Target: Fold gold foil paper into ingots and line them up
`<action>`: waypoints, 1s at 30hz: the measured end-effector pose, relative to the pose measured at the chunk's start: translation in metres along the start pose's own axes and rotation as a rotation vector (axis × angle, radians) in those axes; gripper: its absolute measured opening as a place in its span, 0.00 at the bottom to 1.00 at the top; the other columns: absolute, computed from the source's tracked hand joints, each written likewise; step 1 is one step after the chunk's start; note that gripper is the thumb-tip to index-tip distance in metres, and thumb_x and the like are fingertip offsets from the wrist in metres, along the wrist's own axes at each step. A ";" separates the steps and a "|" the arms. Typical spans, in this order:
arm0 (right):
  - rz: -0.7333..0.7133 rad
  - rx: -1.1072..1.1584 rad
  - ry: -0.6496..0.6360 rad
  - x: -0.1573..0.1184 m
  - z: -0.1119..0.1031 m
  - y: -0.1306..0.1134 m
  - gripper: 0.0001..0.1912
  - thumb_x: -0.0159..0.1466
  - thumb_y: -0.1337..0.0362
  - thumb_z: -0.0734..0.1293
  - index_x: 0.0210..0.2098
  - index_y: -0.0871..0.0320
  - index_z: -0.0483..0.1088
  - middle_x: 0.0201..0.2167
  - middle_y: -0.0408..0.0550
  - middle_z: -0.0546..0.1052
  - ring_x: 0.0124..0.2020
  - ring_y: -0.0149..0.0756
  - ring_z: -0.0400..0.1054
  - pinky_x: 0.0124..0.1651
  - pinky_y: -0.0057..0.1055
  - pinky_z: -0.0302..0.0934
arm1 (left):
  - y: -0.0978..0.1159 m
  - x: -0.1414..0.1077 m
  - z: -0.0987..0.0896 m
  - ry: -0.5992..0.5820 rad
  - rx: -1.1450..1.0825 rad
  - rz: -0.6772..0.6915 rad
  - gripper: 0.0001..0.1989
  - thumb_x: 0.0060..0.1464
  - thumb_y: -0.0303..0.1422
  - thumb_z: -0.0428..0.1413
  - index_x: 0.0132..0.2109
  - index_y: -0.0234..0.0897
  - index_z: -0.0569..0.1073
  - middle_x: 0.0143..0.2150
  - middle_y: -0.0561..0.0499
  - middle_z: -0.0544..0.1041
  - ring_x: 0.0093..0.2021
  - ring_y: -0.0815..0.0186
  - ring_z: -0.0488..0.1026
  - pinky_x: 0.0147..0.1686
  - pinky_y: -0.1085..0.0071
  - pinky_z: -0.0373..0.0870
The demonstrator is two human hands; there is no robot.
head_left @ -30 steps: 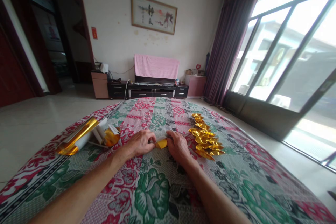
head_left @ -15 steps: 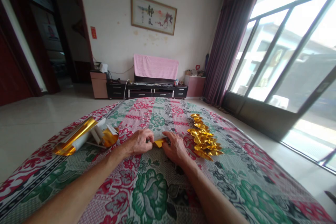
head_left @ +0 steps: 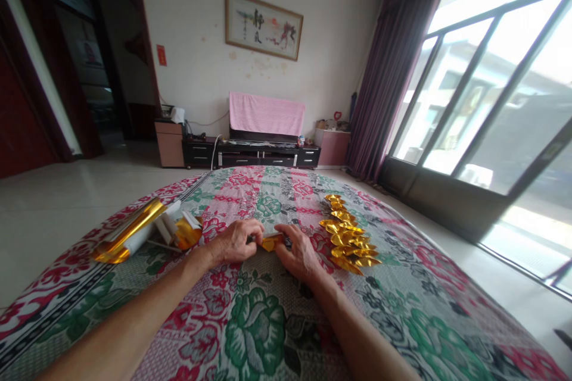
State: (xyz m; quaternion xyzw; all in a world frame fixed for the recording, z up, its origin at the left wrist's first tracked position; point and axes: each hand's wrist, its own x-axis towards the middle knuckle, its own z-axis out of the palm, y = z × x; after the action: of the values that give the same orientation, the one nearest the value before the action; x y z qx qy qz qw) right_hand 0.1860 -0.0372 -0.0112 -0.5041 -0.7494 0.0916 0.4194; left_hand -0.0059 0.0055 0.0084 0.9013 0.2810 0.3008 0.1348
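Between my two hands, low over the flowered cloth, is a small piece of gold foil paper. My left hand pinches its left end with curled fingers. At the other end my right hand is closed on it, thumb and fingers bent round the edge. Parts of the paper are hidden behind the fingers. Right of my right hand lies a row of folded gold foil pieces, pointed at their ends and overlapping. To the left rest a curled gold foil sheet and some white and gold paper pieces.
A patterned red, green and grey cloth covers the round table. Beyond its far edge stand a low black cabinet and a screen draped with a pink towel. A glass door is at the right.
The paper between my hands now shows gold across its top, where a pale side showed before. Both hands stay in nearly the same place. The view has shifted slightly.
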 end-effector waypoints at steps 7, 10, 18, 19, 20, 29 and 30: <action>0.083 0.240 0.054 0.003 0.004 -0.004 0.19 0.51 0.69 0.62 0.43 0.58 0.68 0.36 0.46 0.72 0.28 0.29 0.65 0.33 0.26 0.63 | 0.000 0.000 -0.001 0.001 -0.017 -0.011 0.12 0.37 0.19 0.48 0.28 0.36 0.72 0.36 0.51 0.73 0.37 0.68 0.70 0.39 0.76 0.65; 0.105 0.311 0.037 0.004 0.008 0.002 0.22 0.50 0.69 0.62 0.45 0.58 0.67 0.37 0.45 0.73 0.27 0.28 0.65 0.31 0.25 0.63 | 0.002 -0.001 -0.001 0.009 -0.055 -0.043 0.12 0.37 0.19 0.48 0.28 0.35 0.72 0.35 0.52 0.73 0.35 0.70 0.69 0.36 0.76 0.64; 0.128 0.282 -0.017 0.004 0.008 0.000 0.24 0.51 0.66 0.65 0.48 0.58 0.66 0.39 0.47 0.74 0.35 0.33 0.67 0.35 0.27 0.63 | -0.003 0.002 0.009 0.023 -0.460 -0.352 0.08 0.44 0.29 0.52 0.34 0.33 0.71 0.24 0.56 0.69 0.24 0.73 0.64 0.24 0.78 0.60; 0.132 0.269 -0.028 0.004 0.007 -0.002 0.24 0.51 0.64 0.65 0.48 0.59 0.66 0.38 0.46 0.74 0.35 0.33 0.67 0.35 0.27 0.63 | -0.003 0.002 0.011 0.037 -0.505 -0.366 0.09 0.43 0.30 0.52 0.35 0.33 0.71 0.25 0.55 0.70 0.25 0.73 0.66 0.26 0.77 0.62; 0.135 0.258 -0.036 0.004 0.006 -0.004 0.25 0.51 0.63 0.66 0.49 0.59 0.66 0.37 0.46 0.74 0.34 0.33 0.67 0.35 0.27 0.63 | -0.003 0.003 0.013 0.054 -0.539 -0.374 0.10 0.43 0.30 0.53 0.36 0.33 0.71 0.27 0.55 0.72 0.27 0.72 0.68 0.28 0.76 0.64; 0.152 0.215 -0.036 0.003 -0.002 -0.014 0.24 0.50 0.68 0.61 0.48 0.60 0.66 0.31 0.44 0.73 0.29 0.31 0.65 0.31 0.25 0.61 | 0.002 0.005 0.016 0.212 -0.505 -0.559 0.13 0.39 0.32 0.57 0.37 0.34 0.68 0.28 0.57 0.71 0.20 0.76 0.64 0.20 0.79 0.57; 0.150 0.206 -0.031 0.003 -0.002 -0.014 0.24 0.50 0.68 0.61 0.48 0.60 0.66 0.30 0.44 0.73 0.28 0.30 0.65 0.31 0.25 0.61 | 0.002 0.005 0.015 0.215 -0.483 -0.581 0.13 0.39 0.32 0.57 0.36 0.35 0.68 0.24 0.59 0.70 0.19 0.76 0.63 0.19 0.80 0.56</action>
State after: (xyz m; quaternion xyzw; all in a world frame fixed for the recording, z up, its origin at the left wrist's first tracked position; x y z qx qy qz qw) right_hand 0.1773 -0.0420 0.0001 -0.5116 -0.7026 0.2067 0.4494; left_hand 0.0074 0.0055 -0.0006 0.6901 0.4579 0.4002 0.3924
